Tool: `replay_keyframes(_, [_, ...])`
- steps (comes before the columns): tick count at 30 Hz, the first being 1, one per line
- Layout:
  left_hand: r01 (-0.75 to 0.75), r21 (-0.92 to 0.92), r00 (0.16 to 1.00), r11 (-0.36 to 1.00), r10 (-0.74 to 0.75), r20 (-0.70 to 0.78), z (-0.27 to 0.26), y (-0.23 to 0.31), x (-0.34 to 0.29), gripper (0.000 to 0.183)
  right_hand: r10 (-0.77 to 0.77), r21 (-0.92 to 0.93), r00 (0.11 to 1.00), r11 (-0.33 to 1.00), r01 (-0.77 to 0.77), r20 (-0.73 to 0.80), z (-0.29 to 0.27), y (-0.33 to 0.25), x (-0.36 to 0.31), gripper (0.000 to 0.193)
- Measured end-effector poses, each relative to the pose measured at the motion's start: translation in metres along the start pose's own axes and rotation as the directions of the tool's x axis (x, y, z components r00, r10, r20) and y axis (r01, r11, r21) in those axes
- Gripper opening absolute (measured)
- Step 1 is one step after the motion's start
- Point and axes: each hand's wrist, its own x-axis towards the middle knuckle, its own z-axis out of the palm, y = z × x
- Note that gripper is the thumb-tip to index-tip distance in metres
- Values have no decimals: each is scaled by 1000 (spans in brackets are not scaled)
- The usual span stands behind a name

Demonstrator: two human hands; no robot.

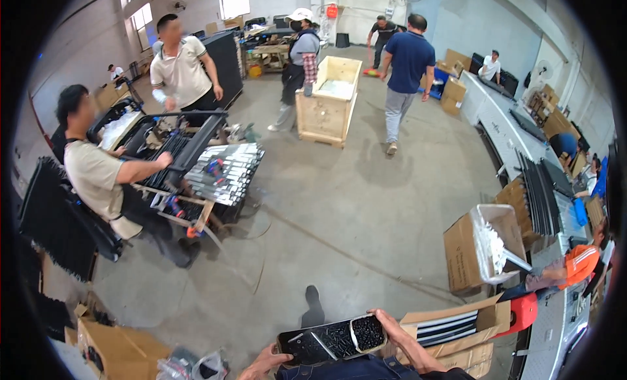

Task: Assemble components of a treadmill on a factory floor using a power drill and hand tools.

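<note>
In front of my body I carry a long black tray (294,344) full of small black parts that look like screws or pins. My left hand (266,360) is closed round its left end. The other end is gripped by my right hand (394,330), fingers over the far corner. A thin pale metal strip (323,345) lies slantwise across the tray. At the right end, a smaller light-rimmed container (367,333) holds more of the black parts. One dark shoe (312,294) shows beyond the tray.
Right of me stand an open carton of striped bars (450,328) and a carton with a clear plastic liner (491,246). Two people work at a bench of metal strips (225,174) on the left. A wooden crate (320,115) and a walking person (408,60) are ahead.
</note>
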Motion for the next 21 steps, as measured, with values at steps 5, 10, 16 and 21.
replay_keyframes(5, [-60, 86, 997, 994, 55, 61, 1, 138, 121, 88, -34, -20, 968, 999, 30, -250, -41, -85, 79, 64])
replay_keyframes(10, [-73, 211, 983, 975, 34, 180, 37, 295, 185, 80, -58, -55, 900, 998, 38, -431, -88, -150, 145, 64])
replay_keyframes(16, [-18, 340, 996, 940, -12, 84, 83, 408, 282, 81, -18, -35, 874, 999, 2, -485, -150, -226, 246, 59])
replay_keyframes(21, [-20, 344, 999, 939, 33, -32, 155, 508, 392, 89, -191, -111, 910, 981, 161, -368, -255, -303, 382, 51])
